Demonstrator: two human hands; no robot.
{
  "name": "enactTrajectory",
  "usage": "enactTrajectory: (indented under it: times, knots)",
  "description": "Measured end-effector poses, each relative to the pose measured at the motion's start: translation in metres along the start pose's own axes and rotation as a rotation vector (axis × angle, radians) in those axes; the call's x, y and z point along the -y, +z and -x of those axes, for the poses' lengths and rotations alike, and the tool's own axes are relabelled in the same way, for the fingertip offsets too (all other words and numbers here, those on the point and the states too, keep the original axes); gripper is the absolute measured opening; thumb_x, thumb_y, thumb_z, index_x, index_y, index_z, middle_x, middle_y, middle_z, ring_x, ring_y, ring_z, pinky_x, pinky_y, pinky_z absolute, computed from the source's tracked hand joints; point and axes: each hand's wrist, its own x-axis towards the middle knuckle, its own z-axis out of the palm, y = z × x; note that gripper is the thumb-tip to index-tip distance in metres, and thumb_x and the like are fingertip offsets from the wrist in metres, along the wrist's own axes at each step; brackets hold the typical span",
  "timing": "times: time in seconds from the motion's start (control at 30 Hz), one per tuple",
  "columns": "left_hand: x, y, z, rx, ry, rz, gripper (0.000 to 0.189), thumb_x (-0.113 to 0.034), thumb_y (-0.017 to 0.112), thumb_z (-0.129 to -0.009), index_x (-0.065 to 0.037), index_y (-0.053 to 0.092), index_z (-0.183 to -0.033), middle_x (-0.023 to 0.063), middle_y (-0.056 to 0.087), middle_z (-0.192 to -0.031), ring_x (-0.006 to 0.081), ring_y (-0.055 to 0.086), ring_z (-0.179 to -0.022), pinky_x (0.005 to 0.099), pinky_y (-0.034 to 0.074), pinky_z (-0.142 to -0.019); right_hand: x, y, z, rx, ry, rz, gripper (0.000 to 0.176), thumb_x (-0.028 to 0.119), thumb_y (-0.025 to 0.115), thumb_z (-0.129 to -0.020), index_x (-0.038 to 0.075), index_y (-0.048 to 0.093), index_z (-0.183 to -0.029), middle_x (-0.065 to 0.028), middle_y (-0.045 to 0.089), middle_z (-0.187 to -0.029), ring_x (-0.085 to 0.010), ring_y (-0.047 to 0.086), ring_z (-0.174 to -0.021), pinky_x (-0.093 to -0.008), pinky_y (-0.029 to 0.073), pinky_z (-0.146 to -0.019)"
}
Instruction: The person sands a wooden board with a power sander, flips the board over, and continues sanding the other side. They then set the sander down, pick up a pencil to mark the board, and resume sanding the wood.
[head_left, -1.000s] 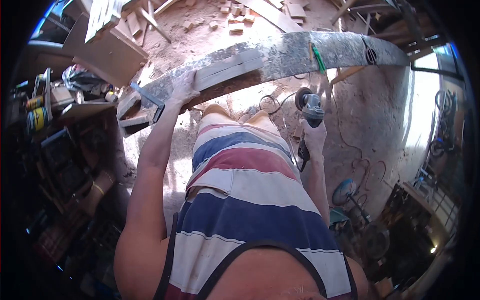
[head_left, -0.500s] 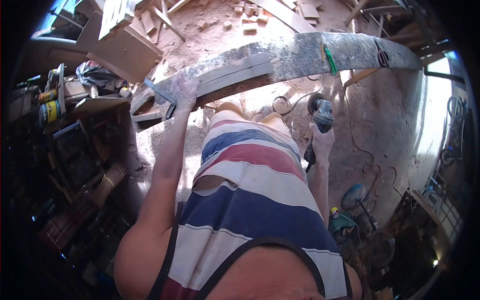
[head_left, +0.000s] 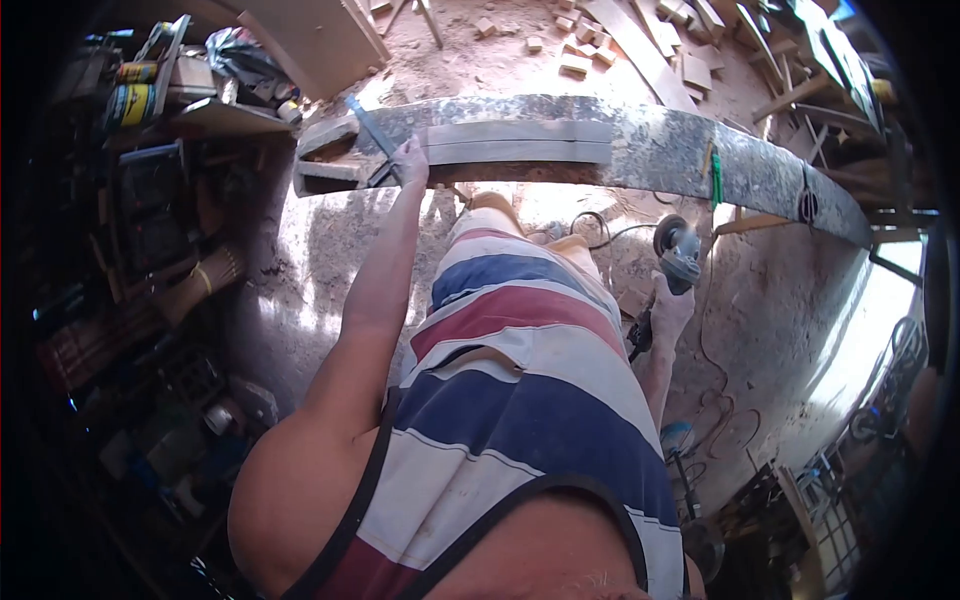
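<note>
On the long worn bench (head_left: 660, 130) lies a grey wooden board (head_left: 520, 143) with a dark line along its length. My left hand (head_left: 410, 162) is closed at the board's left end, beside a metal clamp (head_left: 375, 127); the exact hold of the fingers is small in view. Low on the right, my right hand (head_left: 672, 308) is wrapped around the body of an angle grinder (head_left: 680, 252). The grinder's round disc (head_left: 669, 235) points up toward the bench, apart from the board.
A green-handled tool (head_left: 716, 180) and dark-handled scissors (head_left: 807, 205) hang at the bench's front edge. Cables (head_left: 712, 365) trail on the floor at right. Wood offcuts (head_left: 585, 50) lie beyond the bench. Cans (head_left: 130, 103) stand on a cluttered shelf at left.
The view has turned, so the bench sits lower and farther right. My left hand's fingers have drawn in at the board's end. The grinder stays in my right hand.
</note>
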Motion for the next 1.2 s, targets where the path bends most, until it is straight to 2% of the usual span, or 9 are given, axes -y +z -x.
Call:
enactTrajectory:
  times: [0.5,0.6,0.7,0.8,0.83,0.93,0.97,1.1,1.2]
  knots:
    - [-0.022,-0.022,0.012,0.041,-0.049,-0.051,0.068,-0.063,0.053,-0.116,-0.003,0.086,-0.119,0.0291,0.081,-0.105,0.0471,0.078,-0.105,0.0557,0.057,-0.096,0.003,0.003,0.004,0.054,-0.052,0.012,0.046,0.026,0.089,-0.094,-0.004,0.080,-0.129,-0.0112,0.083,-0.115,-0.0209,0.076,-0.104,-0.0368,0.058,-0.098]
    - [0.002,-0.012,-0.009,0.215,-0.081,0.132,0.070,-0.064,0.067,-0.108,-0.006,0.078,-0.144,0.0273,0.080,-0.131,0.0470,0.075,-0.126,0.0525,0.056,-0.109,0.014,0.005,0.010,0.058,-0.036,0.000,0.045,0.026,0.089,-0.095,-0.004,0.080,-0.128,-0.0107,0.084,-0.114,-0.0205,0.076,-0.102,-0.0368,0.058,-0.097]
    - [0.005,-0.011,0.004,0.128,0.339,-0.131,0.107,-0.068,0.088,-0.090,-0.010,0.052,-0.173,0.0224,0.059,-0.170,0.0439,0.053,-0.159,0.0506,0.044,-0.130,0.009,0.004,0.009,0.051,-0.063,-0.008,0.044,0.026,0.089,-0.095,-0.003,0.081,-0.126,-0.0101,0.084,-0.111,-0.0195,0.076,-0.100,-0.0370,0.059,-0.096]
    - [-0.040,-0.038,0.029,0.320,0.778,-0.696,0.146,-0.072,0.098,-0.072,-0.018,0.022,-0.186,0.0169,0.027,-0.190,0.0401,0.025,-0.176,0.0602,0.025,-0.141,0.003,0.008,0.006,0.032,-0.085,0.015,0.042,0.026,0.089,-0.095,-0.003,0.081,-0.124,-0.0098,0.084,-0.108,-0.0187,0.076,-0.098,-0.0375,0.059,-0.094]
    - [-0.038,-0.032,0.024,0.391,0.836,-0.691,0.141,-0.062,0.101,-0.071,-0.019,0.027,-0.183,0.0146,0.024,-0.191,0.0360,0.017,-0.178,0.0690,0.020,-0.140,0.005,0.008,0.004,0.039,-0.065,0.052,0.042,0.025,0.090,-0.094,-0.003,0.081,-0.124,-0.0099,0.084,-0.107,-0.0186,0.076,-0.097,-0.0377,0.059,-0.093]
    - [-0.041,-0.023,0.003,0.444,0.928,-0.853,0.126,-0.048,0.104,-0.072,-0.017,0.039,-0.175,0.0141,0.036,-0.184,0.0357,0.024,-0.176,0.0657,0.023,-0.141,0.012,0.015,0.006,0.074,-0.061,0.065,0.043,0.025,0.090,-0.093,-0.001,0.080,-0.125,-0.0118,0.084,-0.107,-0.0213,0.078,-0.098,-0.0397,0.060,-0.093]
    - [-0.040,-0.025,-0.001,0.430,1.040,-0.746,0.113,-0.037,0.106,-0.069,-0.015,0.049,-0.164,0.0133,0.052,-0.168,0.0365,0.041,-0.166,0.0613,0.031,-0.138,0.010,0.019,0.003,0.095,-0.058,0.059,0.045,0.025,0.091,-0.093,0.000,0.079,-0.128,-0.0132,0.085,-0.110,-0.0233,0.079,-0.100,-0.0405,0.060,-0.095]
    - [-0.045,-0.029,-0.009,0.447,1.141,-0.757,0.109,-0.044,0.104,-0.070,-0.012,0.053,-0.160,0.0109,0.065,-0.147,0.0339,0.060,-0.142,0.0526,0.042,-0.128,0.040,0.042,0.013,0.127,-0.091,0.104,0.050,0.028,0.091,-0.093,0.000,0.077,-0.131,-0.0146,0.085,-0.111,-0.0249,0.080,-0.100,-0.0422,0.061,-0.094]
    - [-0.049,-0.031,-0.009,0.481,1.119,-0.747,0.108,-0.044,0.104,-0.068,-0.012,0.054,-0.159,0.0107,0.065,-0.146,0.0331,0.060,-0.143,0.0509,0.043,-0.125,0.047,0.066,0.020,0.140,-0.117,0.131,0.053,0.028,0.090,-0.092,0.001,0.075,-0.134,-0.0178,0.085,-0.111,-0.0278,0.082,-0.102,-0.0438,0.062,-0.094]
